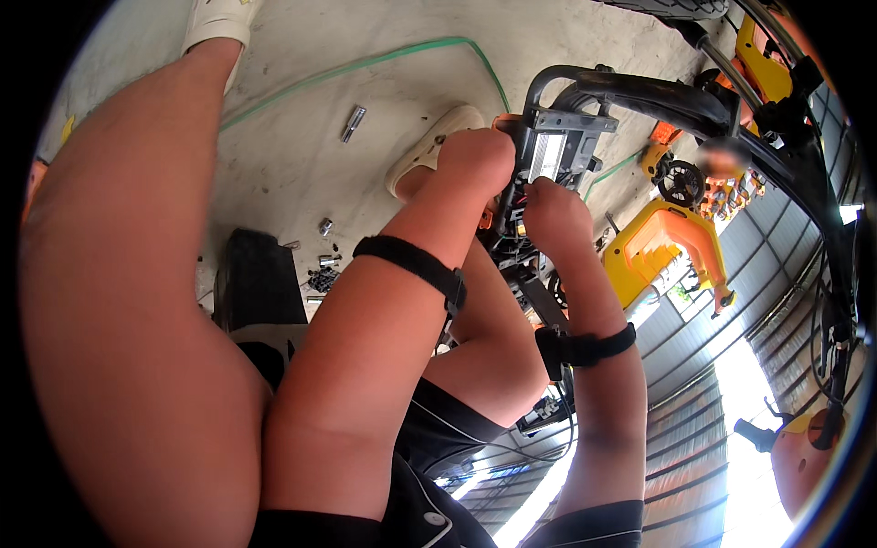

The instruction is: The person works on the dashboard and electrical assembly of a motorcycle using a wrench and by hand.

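Observation:
In front of me is a black tubular vehicle frame (639,89), with a boxy grey unit (571,123) fixed in it and a pale, shiny panel (547,155) on that unit. My left hand (477,164) is closed in a fist against the unit's left side. Orange bits (486,219) show just above and below the fist, but its fingertips and whatever they grip are hidden. Close to the panel's lower end, my right hand (557,217) is closed with its fingers curled in. What it holds, if anything, cannot be made out. Dark wiring and parts (507,247) lie between the hands.
On the concrete floor lie a metal socket (353,123), a smaller one (326,226) and a pile of small dark parts (322,279). A green hose (365,61) curves across it. A black block (260,279) stands left. Yellow body panels (653,247) and a wheel (681,183) are at right.

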`<state>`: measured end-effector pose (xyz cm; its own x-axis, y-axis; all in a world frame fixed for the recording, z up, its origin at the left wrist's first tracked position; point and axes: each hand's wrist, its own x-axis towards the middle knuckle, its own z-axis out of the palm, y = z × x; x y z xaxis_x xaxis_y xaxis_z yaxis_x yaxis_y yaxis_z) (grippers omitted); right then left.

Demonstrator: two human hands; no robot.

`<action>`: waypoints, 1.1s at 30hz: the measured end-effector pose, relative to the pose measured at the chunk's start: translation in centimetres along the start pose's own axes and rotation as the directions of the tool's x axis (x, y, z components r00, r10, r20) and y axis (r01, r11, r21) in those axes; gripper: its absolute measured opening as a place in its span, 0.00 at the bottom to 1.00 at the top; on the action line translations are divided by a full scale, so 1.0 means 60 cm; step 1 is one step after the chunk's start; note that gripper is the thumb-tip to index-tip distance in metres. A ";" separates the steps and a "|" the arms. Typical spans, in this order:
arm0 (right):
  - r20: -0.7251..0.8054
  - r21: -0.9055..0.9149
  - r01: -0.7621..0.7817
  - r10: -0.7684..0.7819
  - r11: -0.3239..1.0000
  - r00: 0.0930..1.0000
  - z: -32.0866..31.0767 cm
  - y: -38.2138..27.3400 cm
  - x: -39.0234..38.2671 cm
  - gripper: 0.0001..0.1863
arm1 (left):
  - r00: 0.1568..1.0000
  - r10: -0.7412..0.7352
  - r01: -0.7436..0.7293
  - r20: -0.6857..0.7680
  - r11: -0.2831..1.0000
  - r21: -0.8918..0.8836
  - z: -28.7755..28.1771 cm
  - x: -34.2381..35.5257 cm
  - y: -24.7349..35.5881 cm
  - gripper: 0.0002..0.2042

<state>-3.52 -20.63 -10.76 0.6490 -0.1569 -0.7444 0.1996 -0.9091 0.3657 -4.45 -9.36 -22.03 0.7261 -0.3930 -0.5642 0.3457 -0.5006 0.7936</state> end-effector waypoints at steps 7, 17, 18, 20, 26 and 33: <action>0.016 -0.023 0.034 -0.033 0.999 0.999 -0.010 0.000 0.002 0.13 | 0.924 0.292 -0.203 -0.246 0.921 0.333 0.012 0.027 0.017 0.07; -0.052 -0.063 -0.001 -0.002 0.998 0.999 0.003 -0.009 -0.004 0.10 | 0.999 0.037 -0.037 0.021 0.999 -0.013 0.024 0.003 -0.025 0.07; -0.065 -0.070 -0.003 -0.002 0.998 0.998 0.006 -0.009 -0.005 0.10 | 0.998 0.044 -0.042 0.037 0.998 -0.054 0.030 0.000 -0.032 0.08; -0.087 -0.085 -0.010 0.002 0.996 0.996 0.008 -0.013 -0.008 0.09 | 1.000 0.024 -0.025 -0.016 0.994 -0.107 0.043 -0.010 -0.038 0.08; -0.211 -0.163 0.075 -0.109 0.984 0.971 0.028 -0.007 -0.013 0.06 | 0.993 0.009 -0.033 -0.121 0.981 -0.193 0.050 -0.026 -0.040 0.08; -0.181 -0.129 0.009 -0.032 0.992 0.983 0.022 -0.018 -0.017 0.06 | 0.991 -0.115 0.079 -0.071 0.919 -0.387 0.066 -0.052 -0.024 0.11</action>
<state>-5.36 -20.00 -11.15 0.7644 -0.0549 -0.6424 0.2985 -0.8530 0.4281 -9.60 -10.48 -22.33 0.7214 -0.2772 -0.6346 0.6054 -0.1924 0.7723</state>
